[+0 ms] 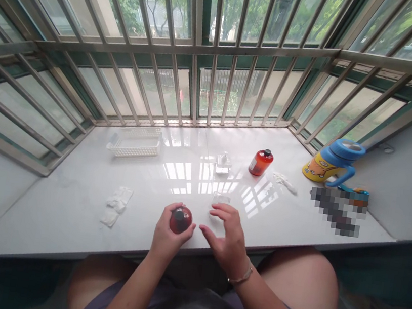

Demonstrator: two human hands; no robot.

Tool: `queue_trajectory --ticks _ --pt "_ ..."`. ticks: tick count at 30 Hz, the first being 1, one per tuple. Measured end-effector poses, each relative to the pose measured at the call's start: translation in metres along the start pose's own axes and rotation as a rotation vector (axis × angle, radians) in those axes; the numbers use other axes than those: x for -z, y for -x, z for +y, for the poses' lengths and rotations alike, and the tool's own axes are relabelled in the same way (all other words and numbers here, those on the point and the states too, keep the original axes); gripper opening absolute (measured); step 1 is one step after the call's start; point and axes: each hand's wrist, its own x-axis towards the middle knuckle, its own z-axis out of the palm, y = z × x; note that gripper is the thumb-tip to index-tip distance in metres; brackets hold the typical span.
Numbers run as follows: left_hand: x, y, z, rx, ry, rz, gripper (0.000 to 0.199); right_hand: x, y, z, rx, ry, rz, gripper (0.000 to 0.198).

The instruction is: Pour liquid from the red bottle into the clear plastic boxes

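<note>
Near the front edge of the white sill, my left hand (168, 233) is wrapped round a dark red bottle (180, 220) with a black cap, seen almost from above. My right hand (227, 237) is just right of it, thumb and fingers apart, holding nothing. Beyond its fingertips lies a small clear flat piece (222, 198). Farther back stands a small clear glass bottle (223, 163). A second red bottle (261, 163), black-capped and with a white label, stands to its right.
At the back left sits a white perforated basket (136, 143). Crumpled white tissues (118, 203) lie at left, and another crumpled tissue (285, 182) at right. A blue and yellow jug (333, 161) stands by the right wall. Metal window bars (216, 51) close off the back.
</note>
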Motion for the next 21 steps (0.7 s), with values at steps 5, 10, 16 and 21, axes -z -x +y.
queue_trajectory --ticks 5,10,16,21 --pt "-0.021 0.006 0.005 -0.003 0.070 -0.023 0.059 -0.017 -0.016 -0.029 -0.058 -0.107 -0.163 0.047" --pt "-0.026 0.009 0.007 -0.058 0.037 -0.015 0.047 -0.032 -0.014 -0.028 -0.259 -0.129 -0.144 0.048" --pt "-0.023 0.010 0.003 -0.032 0.047 -0.062 0.056 -0.034 -0.013 -0.027 -0.374 -0.158 -0.126 0.036" --pt "-0.023 0.009 0.004 -0.047 0.068 -0.065 0.059 -0.027 -0.009 -0.025 -0.333 -0.204 -0.145 0.024"
